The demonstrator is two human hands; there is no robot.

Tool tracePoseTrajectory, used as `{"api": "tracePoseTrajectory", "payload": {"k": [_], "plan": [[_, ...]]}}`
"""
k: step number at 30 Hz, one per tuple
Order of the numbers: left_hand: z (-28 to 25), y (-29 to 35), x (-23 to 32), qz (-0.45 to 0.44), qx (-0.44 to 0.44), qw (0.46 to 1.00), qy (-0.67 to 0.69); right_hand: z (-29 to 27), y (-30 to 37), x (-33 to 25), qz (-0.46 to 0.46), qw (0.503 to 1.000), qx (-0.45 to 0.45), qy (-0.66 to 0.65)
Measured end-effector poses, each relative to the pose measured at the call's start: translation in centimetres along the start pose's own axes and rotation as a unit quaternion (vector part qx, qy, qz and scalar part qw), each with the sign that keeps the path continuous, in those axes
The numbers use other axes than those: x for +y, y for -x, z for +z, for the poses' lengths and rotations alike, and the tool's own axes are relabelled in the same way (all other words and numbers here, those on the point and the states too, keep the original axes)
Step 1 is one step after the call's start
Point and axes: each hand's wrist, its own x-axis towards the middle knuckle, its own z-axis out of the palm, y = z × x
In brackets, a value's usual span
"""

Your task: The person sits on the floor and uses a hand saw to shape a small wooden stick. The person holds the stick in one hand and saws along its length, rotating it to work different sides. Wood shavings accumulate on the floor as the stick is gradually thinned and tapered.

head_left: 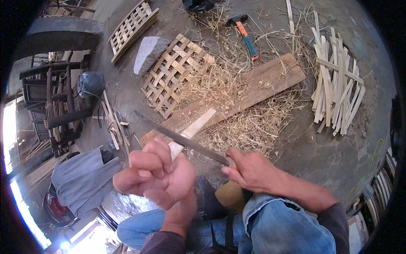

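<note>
My left hand is closed round the near end of a pale bamboo strip, which points away from me to the right. Across the strip lies the long dark blade of a knife. My right hand grips the knife's handle, most of it hidden by the fingers. The blade's tip reaches out past the strip on the left. Beyond my hands a brown wooden plank lies slantwise on the floor, with curled shavings heaped around it.
Woven bamboo panels lie beyond the plank, beside a grey stone block. A hammer with an orange and green handle rests among shavings. Several cut strips are piled at right. A grey cloth hangs at left near stacked dark wooden frames.
</note>
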Motion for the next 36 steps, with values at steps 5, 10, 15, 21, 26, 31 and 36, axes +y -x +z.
{"api": "tracePoseTrajectory", "payload": {"k": [5, 10, 15, 21, 26, 31, 36], "plan": [[-0.4, 0.6, 0.4, 0.0, -0.032, 0.999, -0.009, -0.8, 0.2, -1.4, -0.012, 1.0, -0.004, -0.018], [-0.9, 1.8, 1.6, -0.015, -0.112, 0.993, -0.022, -1.0, -0.1, 0.3, 0.02, 0.999, -0.013, 0.028], [-1.5, 0.8, 1.2, -0.003, -0.096, 0.995, -0.027, -1.7, -0.8, -2.1, 0.039, 0.997, -0.061, -0.015], [-2.6, 1.1, 0.8, -0.002, -0.116, 0.992, -0.047, -1.1, -2.0, -1.3, 0.094, 0.993, -0.073, -0.023], [-3.6, 0.7, 0.1, -0.012, -0.104, 0.995, -0.004, -0.6, -1.7, -0.5, 0.035, 0.998, -0.037, 0.021], [-4.5, -0.5, -0.6, -0.039, -0.109, 0.992, 0.051, 0.0, -2.0, 2.7, 0.086, 0.994, 0.059, 0.014], [-5.7, -2.5, -0.6, -0.053, -0.095, 0.986, 0.129, -0.6, -3.9, 1.6, -0.005, 0.988, 0.152, -0.021]]}}
